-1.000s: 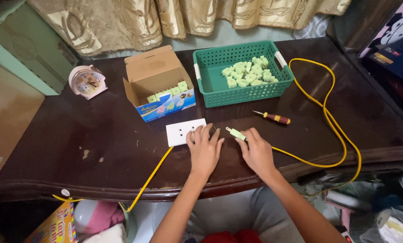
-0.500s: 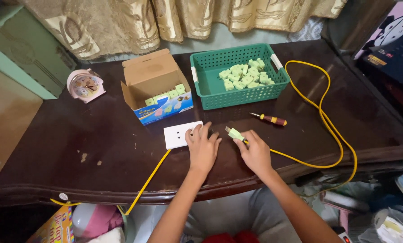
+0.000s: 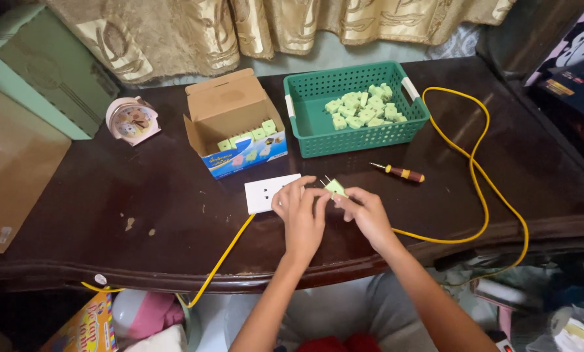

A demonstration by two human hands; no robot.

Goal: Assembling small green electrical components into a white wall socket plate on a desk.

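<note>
Between the two hands, near the front edge of the dark wooden table [image 3: 109, 215], a small light-green plug [image 3: 335, 188] is held just above the surface, its two metal prongs pointing up and away toward the green basket.

- Right hand [image 3: 368, 216]: fingers curled, thumb and fingertips pinched on the plug body; the yellow cable [image 3: 481, 195] is seen running out from under this hand and looping wide to the right.
- Left hand [image 3: 300, 212]: fingers partly closed, tips meeting the plug from the left; whether a firm grip is taken cannot be told. The hand lies over the right end of the white socket plate [image 3: 264, 193], which rests flat on the table with a second run of yellow cable leading off its lower edge.
- Handling note: the plug is best steadied by its body, the prongs kept clear of the fingertips, and the cable left slack so that no pull is felt.
- Screwdriver [image 3: 401, 172], red-and-yellow handle: lying unused just right of the hands.
- Green plastic basket [image 3: 318, 130]: loose pale-green plugs heaped at its right.
- Open cardboard box [image 3: 230, 114]: a row of similar green pieces inside.
- Pink alarm clock [image 3: 133, 120]: far left, well apart.
</note>
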